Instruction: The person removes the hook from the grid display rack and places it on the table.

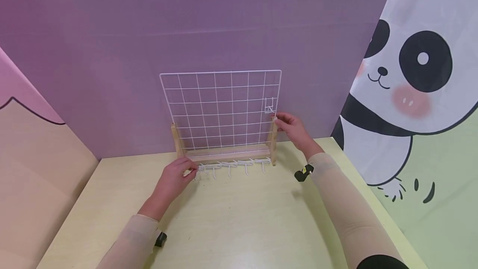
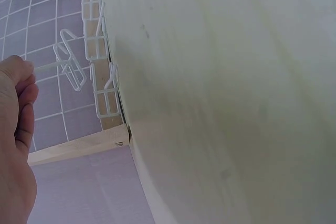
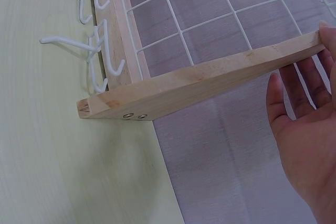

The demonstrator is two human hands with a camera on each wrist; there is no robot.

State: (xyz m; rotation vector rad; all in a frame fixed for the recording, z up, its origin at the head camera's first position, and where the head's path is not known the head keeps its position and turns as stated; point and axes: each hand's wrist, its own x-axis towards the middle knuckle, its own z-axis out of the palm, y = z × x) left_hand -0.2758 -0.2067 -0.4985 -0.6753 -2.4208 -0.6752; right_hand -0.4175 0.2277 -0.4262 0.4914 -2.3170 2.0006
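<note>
A white wire grid panel (image 1: 224, 103) stands tilted in a wooden stand (image 1: 228, 151) at the table's back. My left hand (image 1: 174, 181) is in front of the stand's lower left corner. In the left wrist view its fingertips pinch the prong of a white wire hook (image 2: 71, 67), whose frame faces the grid. My right hand (image 1: 295, 130) grips the top of the stand's right wooden upright (image 3: 199, 77); the thumb tip is partly cut off in the right wrist view. One hook (image 1: 269, 107) hangs on the grid near its right edge.
Several more white hooks (image 1: 244, 164) are lined up along the stand's front base, prongs toward me. The pale wooden table (image 1: 231, 219) meets a purple backdrop (image 1: 224, 20) right behind the stand. A panda-print sheet (image 1: 396, 144) borders the right side.
</note>
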